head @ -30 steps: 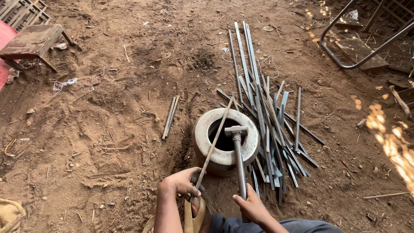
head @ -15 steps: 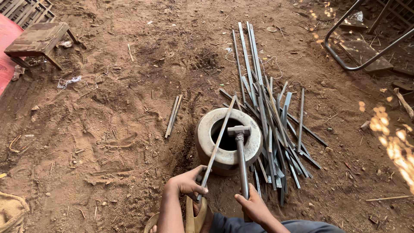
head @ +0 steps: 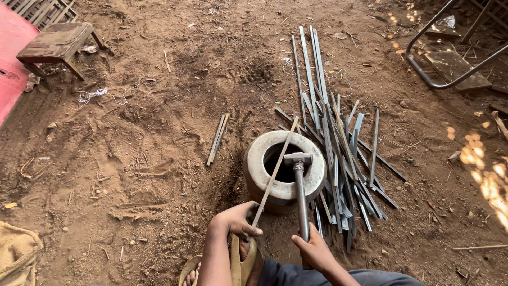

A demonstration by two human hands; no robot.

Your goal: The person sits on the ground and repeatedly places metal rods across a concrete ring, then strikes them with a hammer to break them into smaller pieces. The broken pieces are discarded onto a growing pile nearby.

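Note:
My left hand grips the near end of a thin flat metal strip that lies slanted across a thick metal ring set in the dirt. In my right hand is the handle of a metal hammer; its head rests over the ring's hollow middle, close to the strip. A pile of several similar metal strips lies on the ground just right of and behind the ring.
Two short strips lie left of the ring. A small wooden stool stands at the far left beside a red surface. A bent metal tube frame is at the far right. Sacking lies bottom left.
My head has moved slightly, shifting the view. The hammer head has come down a little over the ring; both hands keep their grips.

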